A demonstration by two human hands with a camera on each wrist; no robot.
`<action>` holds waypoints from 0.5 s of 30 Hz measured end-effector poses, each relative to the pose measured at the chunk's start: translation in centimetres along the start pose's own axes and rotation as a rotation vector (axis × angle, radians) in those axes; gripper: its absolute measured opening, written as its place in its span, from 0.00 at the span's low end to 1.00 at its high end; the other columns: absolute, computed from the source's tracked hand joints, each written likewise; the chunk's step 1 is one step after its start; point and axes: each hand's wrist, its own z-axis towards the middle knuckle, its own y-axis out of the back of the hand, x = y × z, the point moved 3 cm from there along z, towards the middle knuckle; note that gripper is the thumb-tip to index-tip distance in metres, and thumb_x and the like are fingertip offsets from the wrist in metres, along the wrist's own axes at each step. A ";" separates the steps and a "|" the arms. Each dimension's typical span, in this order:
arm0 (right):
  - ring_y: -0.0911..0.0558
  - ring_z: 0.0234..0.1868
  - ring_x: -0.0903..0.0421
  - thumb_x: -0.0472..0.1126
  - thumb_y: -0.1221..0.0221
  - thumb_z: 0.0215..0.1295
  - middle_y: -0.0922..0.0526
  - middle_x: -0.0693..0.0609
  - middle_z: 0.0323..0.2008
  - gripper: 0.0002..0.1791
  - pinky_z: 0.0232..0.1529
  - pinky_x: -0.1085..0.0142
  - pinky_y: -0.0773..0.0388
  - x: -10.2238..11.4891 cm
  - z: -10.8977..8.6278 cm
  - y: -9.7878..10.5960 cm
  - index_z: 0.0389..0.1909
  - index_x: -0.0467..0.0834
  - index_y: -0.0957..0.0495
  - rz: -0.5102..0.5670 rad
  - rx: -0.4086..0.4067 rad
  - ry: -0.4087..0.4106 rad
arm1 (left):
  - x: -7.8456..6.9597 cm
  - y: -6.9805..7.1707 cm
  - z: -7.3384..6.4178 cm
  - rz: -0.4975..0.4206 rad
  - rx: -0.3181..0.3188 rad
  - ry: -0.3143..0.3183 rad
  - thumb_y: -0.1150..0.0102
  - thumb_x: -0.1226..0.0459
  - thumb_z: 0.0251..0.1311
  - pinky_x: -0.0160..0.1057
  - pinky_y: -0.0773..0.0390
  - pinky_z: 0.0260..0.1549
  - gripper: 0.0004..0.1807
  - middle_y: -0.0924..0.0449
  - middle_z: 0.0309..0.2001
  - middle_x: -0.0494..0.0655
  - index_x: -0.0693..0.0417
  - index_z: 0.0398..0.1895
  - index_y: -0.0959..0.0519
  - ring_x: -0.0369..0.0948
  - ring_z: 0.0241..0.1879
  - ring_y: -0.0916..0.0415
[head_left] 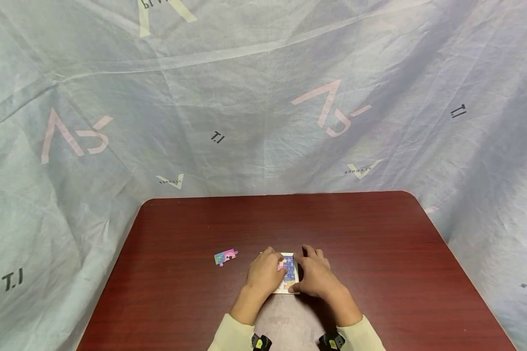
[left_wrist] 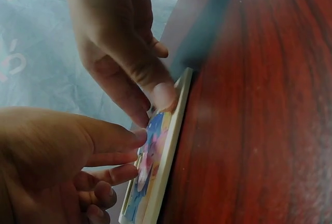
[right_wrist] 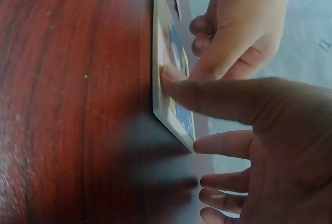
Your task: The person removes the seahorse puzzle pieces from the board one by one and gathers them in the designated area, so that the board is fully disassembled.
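A small jigsaw puzzle (head_left: 290, 267) with a blue and pink picture lies in a pale tray (head_left: 281, 292) with a raised rim. My left hand (head_left: 263, 273) reaches over its left part, the thumb and index fingertips at the picture in the left wrist view. Its other fingers bend loosely, and no piece shows between them. From the right comes my right hand (head_left: 318, 277), its thumb pressing on the near right part of the puzzle and rim. In the right wrist view its index fingertip touches the tray's corner, with the remaining fingers extended beyond. The hands hide part of the picture.
Left of the tray, a loose pink and blue puzzle section (head_left: 225, 257) lies on the dark red wooden table (head_left: 180, 302). Grey-white printed cloth (head_left: 263, 112) hangs behind the table and along both sides.
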 end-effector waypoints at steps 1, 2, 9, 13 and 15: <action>0.30 0.69 0.29 0.51 0.15 0.40 0.30 0.29 0.73 0.48 0.66 0.31 0.32 0.0 0.0 0.0 0.66 0.39 0.19 -0.004 0.001 -0.001 | 0.0 0.0 0.0 0.000 -0.001 -0.001 0.25 0.58 0.56 0.48 0.15 0.42 0.15 0.16 0.43 0.47 0.53 0.46 0.10 0.48 0.43 0.15; 0.30 0.69 0.29 0.51 0.16 0.41 0.30 0.29 0.73 0.47 0.66 0.31 0.32 0.0 0.0 0.0 0.65 0.39 0.19 -0.006 0.001 -0.002 | 0.0 -0.1 0.1 0.000 -0.003 -0.001 0.25 0.59 0.56 0.49 0.15 0.41 0.15 0.16 0.43 0.47 0.53 0.46 0.10 0.48 0.43 0.15; 0.29 0.70 0.30 0.48 0.16 0.42 0.29 0.30 0.73 0.44 0.65 0.31 0.31 -0.1 0.1 -0.3 0.64 0.40 0.17 -0.006 -0.013 -0.021 | -0.1 -0.2 0.2 0.014 -0.017 -0.008 0.25 0.58 0.56 0.48 0.15 0.42 0.16 0.16 0.44 0.47 0.53 0.46 0.11 0.48 0.43 0.15; 0.28 0.68 0.30 0.50 0.15 0.39 0.27 0.31 0.71 0.45 0.63 0.32 0.29 0.2 0.1 0.0 0.63 0.41 0.17 -0.044 -0.031 -0.032 | 0.0 -0.3 0.3 0.016 -0.030 -0.018 0.25 0.58 0.55 0.48 0.14 0.41 0.16 0.16 0.43 0.47 0.53 0.46 0.11 0.48 0.42 0.14; 0.27 0.67 0.31 0.50 0.14 0.38 0.26 0.32 0.70 0.45 0.62 0.32 0.28 0.4 0.0 0.1 0.62 0.42 0.16 -0.062 -0.038 -0.035 | 0.0 -0.4 0.3 0.011 -0.035 -0.018 0.25 0.58 0.55 0.48 0.15 0.40 0.17 0.16 0.43 0.48 0.54 0.47 0.11 0.49 0.41 0.14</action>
